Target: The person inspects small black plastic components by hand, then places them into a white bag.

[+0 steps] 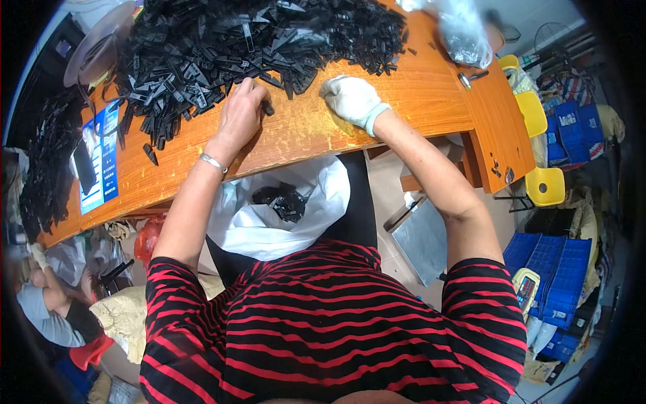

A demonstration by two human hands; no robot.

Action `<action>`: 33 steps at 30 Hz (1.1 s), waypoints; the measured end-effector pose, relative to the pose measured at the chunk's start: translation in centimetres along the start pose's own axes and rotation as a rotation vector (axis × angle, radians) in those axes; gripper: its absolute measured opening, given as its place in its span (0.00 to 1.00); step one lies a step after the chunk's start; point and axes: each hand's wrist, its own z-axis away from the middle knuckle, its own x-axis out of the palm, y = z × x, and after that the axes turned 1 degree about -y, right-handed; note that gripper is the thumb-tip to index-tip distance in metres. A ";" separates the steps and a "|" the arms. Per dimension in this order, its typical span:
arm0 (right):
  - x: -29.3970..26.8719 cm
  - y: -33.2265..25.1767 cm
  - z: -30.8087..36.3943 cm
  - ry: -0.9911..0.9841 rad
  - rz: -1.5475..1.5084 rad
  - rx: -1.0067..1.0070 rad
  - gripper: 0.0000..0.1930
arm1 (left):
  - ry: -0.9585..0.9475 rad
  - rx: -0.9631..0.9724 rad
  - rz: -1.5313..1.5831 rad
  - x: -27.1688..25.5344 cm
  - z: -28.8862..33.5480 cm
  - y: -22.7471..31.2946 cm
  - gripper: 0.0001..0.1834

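A big heap of black plastic parts [202, 57] covers the far side of the wooden table [417, 87]. My left hand [239, 114], bare and with a bracelet at the wrist, is closed at the near edge of the heap. A small black plastic part [268, 108] sticks out by its fingers. To the right, my right hand [352, 101] wears a white glove and rests on the worn tabletop with its fingers curled in. Whatever it may hold is hidden. Below the table edge, a white bag [242, 232] gapes at my lap with black parts [286, 204] inside.
A blue printed sheet [101, 158] lies at the table's left beside another black pile [47, 161]. A clear plastic bag [464, 34] sits at the far right. Yellow chairs [544, 186] and blue crates [555, 269] stand to the right. Another person [50, 306] is at lower left.
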 end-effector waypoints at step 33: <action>-0.7 -11.0 2.7 0.157 -1.127 0.286 0.16 | 0.052 -0.778 1.625 0.1 3.3 6.0 0.13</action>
